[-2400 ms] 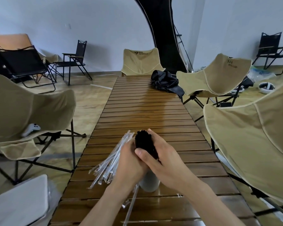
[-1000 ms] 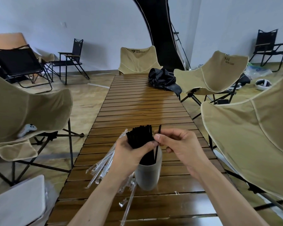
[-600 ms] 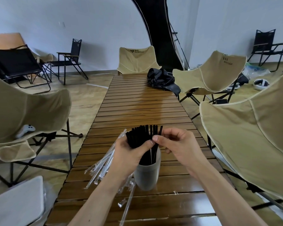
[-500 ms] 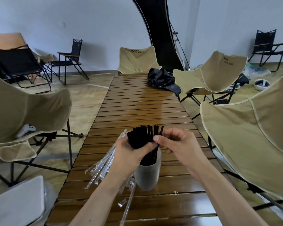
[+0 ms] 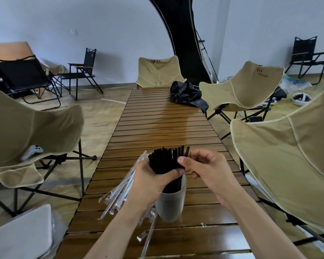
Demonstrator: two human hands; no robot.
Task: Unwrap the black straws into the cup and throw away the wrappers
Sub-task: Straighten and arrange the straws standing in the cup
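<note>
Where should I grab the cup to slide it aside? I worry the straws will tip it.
Grip the cup low on its bare wall, coming from the right side. The left hand and wrappers crowd its left, and the tall straws make it top-heavy, so a low hold probably steadies it best.

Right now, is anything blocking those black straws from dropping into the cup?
Nothing separate blocks them. The black straws already stand in the cup; only the left hand gripping the bundle, wrappers alongside, holds them up, while the right hand pinches one.
</note>
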